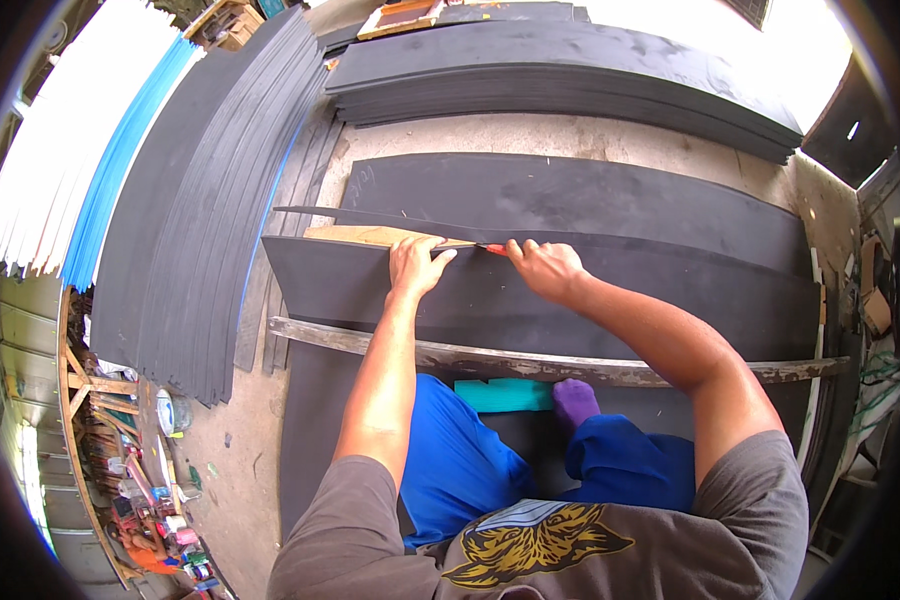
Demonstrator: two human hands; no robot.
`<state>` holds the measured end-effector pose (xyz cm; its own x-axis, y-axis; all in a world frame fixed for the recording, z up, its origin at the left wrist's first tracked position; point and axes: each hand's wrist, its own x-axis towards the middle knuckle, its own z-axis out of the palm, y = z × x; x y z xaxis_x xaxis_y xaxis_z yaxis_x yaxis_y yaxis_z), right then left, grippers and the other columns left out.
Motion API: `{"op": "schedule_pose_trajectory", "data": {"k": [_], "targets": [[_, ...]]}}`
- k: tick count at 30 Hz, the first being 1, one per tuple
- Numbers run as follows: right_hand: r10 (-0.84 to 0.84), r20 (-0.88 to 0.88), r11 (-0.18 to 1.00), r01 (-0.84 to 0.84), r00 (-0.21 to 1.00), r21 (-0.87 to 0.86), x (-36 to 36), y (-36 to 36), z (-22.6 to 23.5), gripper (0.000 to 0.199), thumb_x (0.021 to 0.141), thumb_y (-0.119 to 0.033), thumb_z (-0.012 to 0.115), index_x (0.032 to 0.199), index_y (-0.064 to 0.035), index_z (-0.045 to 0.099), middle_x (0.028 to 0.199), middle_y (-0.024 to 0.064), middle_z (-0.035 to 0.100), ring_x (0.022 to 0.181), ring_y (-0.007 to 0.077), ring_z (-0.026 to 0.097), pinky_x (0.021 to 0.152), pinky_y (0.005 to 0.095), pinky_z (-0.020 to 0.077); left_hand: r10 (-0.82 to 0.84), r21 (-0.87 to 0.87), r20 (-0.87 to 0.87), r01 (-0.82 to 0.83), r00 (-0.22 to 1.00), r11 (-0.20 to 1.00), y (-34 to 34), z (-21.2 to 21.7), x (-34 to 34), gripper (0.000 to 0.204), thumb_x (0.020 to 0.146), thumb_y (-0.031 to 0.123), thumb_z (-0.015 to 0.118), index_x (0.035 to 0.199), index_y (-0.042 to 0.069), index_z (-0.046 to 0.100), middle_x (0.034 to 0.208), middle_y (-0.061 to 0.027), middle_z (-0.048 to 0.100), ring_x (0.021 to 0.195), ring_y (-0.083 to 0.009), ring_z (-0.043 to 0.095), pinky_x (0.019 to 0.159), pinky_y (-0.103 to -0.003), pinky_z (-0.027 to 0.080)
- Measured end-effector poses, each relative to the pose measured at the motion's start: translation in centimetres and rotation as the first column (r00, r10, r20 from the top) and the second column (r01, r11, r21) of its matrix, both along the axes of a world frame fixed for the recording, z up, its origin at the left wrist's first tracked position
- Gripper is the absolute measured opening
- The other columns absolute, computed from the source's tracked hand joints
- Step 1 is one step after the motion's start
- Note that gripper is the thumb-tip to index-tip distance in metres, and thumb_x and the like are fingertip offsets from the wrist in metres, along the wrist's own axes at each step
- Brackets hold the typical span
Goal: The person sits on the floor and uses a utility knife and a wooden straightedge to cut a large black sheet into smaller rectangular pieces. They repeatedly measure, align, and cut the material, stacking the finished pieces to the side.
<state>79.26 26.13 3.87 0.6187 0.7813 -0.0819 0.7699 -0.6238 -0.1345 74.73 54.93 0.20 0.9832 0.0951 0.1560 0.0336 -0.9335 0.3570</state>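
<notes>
Head view, only one cam. Left hand (417, 264) lies flat w/ fingers spread, pressing on the top dark sheet (590, 290) right at the cut line; it grasps nothing, only pushes down. Just above its fingers is a light wooden board (365, 235), used like a straight edge; its right end goes under the hand, so where it stops I cannot see.

Right hand (545, 268) is clenched round a small cutter w/ red handle (493, 248). Only the red tip shows between the two hands; the blade itself is too small to make out, and the rest of the handle is hidden inside the fist. The tip touches the sheet just beside the left fingertips.

Above the board, a thin dark strip (370, 215) curls away to the left of the hands, partly lifted from the sheet.

Below the hands, a rough wooden bar (530, 365) crosses the sheet, approx. under both forearms. Behind it blue trousers, a purple sock (574, 400) and a teal block (505, 394), partly hidden by the bar and the legs.

Far above the hands a stack of dark sheets (570, 75); to the left another leaning stack (200, 200) w/ blue and white sheets beyond, cut off by the lens rim. Lower left clutter is too small to tell.
</notes>
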Motion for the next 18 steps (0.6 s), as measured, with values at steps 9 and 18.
{"op": "schedule_pose_trajectory", "data": {"k": [9,18], "targets": [[-0.093,0.032,0.978,0.097,0.995,-0.187,0.7,-3.0,0.1,0.025,0.102,-0.015,0.056,0.121,0.0002,0.059,0.110,0.0163,0.076,0.098,0.0284,0.078,0.076,0.0403,0.0641,-0.002,0.102,-0.054,0.007,0.999,0.995,0.7,-0.3,-0.1,0.046,0.091,0.050,0.076,0.124,0.018,0.079,0.122,-0.0103,0.078,0.120,-0.0304,0.068,0.113,-0.045,0.043],[-0.284,0.059,0.915,0.289,0.957,-0.281,1.0,-18.4,-0.6,0.035,0.100,-0.014,0.058,0.133,-0.0032,0.055,0.104,0.0162,0.075,0.092,0.0331,0.078,0.073,0.0439,0.0628,0.010,0.112,-0.340,0.030,0.940,0.993,-2.7,3.8,1.9,0.057,0.086,0.060,0.076,0.119,0.014,0.080,0.118,-0.0148,0.078,0.118,-0.0336,0.071,0.107,-0.047,0.050]]}}
